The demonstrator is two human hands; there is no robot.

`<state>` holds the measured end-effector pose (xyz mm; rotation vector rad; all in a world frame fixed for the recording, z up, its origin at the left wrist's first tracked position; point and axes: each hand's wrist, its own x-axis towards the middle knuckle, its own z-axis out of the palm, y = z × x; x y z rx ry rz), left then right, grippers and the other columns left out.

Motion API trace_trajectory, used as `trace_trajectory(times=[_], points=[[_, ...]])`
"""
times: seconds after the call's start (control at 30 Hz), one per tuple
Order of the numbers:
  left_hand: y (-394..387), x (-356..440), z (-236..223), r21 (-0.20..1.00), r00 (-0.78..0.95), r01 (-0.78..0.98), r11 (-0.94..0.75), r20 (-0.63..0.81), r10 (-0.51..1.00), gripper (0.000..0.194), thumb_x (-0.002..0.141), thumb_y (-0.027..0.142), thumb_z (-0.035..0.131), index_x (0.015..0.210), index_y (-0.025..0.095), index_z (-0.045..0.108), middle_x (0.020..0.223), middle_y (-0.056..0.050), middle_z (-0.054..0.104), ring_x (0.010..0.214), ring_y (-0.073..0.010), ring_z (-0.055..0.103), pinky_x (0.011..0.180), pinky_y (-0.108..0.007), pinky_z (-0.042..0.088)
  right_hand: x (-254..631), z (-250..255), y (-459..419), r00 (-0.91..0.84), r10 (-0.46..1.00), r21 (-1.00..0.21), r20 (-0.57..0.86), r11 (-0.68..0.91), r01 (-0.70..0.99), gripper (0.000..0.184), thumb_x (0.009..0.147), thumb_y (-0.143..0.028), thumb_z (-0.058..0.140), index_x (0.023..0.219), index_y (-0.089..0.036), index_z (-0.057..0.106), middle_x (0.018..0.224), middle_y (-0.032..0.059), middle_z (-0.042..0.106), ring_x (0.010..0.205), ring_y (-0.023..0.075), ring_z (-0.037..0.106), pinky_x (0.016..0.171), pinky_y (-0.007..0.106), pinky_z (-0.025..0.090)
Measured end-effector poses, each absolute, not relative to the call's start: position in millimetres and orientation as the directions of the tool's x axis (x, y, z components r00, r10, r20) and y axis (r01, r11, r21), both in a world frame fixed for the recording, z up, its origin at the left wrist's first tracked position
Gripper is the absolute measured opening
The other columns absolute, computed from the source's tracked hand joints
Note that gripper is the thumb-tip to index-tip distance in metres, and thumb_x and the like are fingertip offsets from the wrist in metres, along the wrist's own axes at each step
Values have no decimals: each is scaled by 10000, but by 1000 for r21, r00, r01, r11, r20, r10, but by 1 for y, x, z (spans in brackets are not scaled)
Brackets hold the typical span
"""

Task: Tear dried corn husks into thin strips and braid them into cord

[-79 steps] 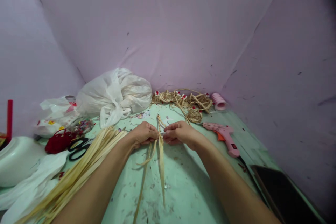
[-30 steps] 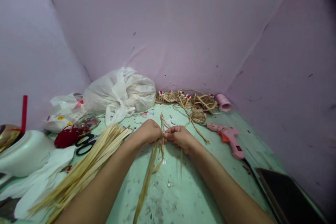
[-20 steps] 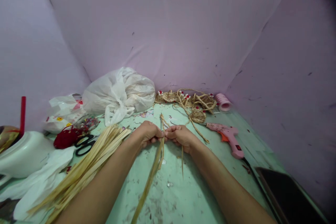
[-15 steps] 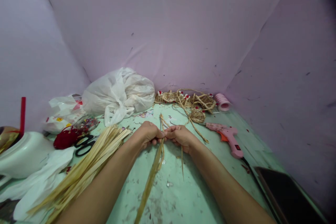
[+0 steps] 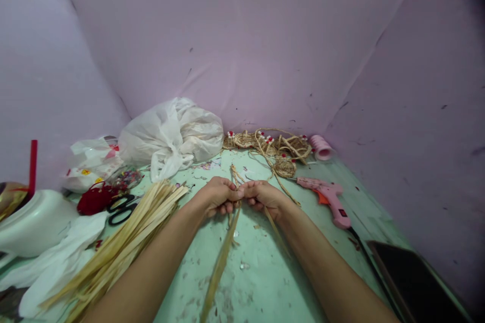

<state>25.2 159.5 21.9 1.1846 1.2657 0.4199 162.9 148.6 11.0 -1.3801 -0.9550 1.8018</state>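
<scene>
Both hands meet at the middle of the green table, fingertips together on a thin braided cord of dried plant fibre [image 5: 235, 173]. My left hand [image 5: 219, 196] pinches the cord from the left. From the right, my right hand [image 5: 262, 196] pinches it at the same spot. A long flat fibre strip [image 5: 219, 272] hangs from between the fingers toward the front edge. Another thin strand [image 5: 276, 229] trails below my right hand. The exact crossing of the strands is hidden by the fingers. Beside my left forearm lies a bundle of dry fibre strips [image 5: 132, 232].
At the right lie a pink glue gun [image 5: 329, 194], a dark flat device [image 5: 417, 282] and a pink thread spool [image 5: 321, 148]. Woven fibre pieces with beads [image 5: 282, 149] and a white plastic bag [image 5: 174, 133] stand along the wall. Black-handled scissors [image 5: 120, 209], red yarn [image 5: 97, 198] and a white pot [image 5: 36, 222] are left.
My fingers have shifted slightly right along the cord. The flat strip has swung a little right, and the strand under my right hand now slants toward the right forearm.
</scene>
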Motion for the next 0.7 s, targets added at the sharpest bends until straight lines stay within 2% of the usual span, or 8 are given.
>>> trace_trajectory(times=[0.2,0.37,0.5,0.7], points=[[161,24,23,808,249,455,374,-519,817,232,591,271,666,665,167,472,360,66,441,279,-42,308,316,-165,185,163,8,149,-222,839,-854,-496,-518,-50,62,568,-57,507,574,-118,516,373,-73,360,319,13,231,335,151,96],[167,14,24,858,378,321,400,-504,777,173,587,249,639,567,118,527,393,23,475,324,-58,390,324,-180,269,161,5,146,-212,876,-895,-434,-446,-11,96,611,-146,572,536,-116,520,387,-55,406,326,21,239,342,181,111],[170,11,25,824,343,348,448,-557,757,93,577,178,586,540,101,550,389,10,481,318,-64,395,305,-184,272,160,3,145,-199,889,-907,-412,-421,-3,78,606,-163,577,556,-115,540,432,-37,471,339,23,259,349,186,120],[171,12,24,796,314,413,443,-581,751,113,575,197,585,551,87,579,391,12,474,310,-63,384,294,-186,268,157,1,145,-183,909,-927,-375,-372,55,109,613,-199,565,537,-124,540,370,-66,373,339,27,227,357,188,122]])
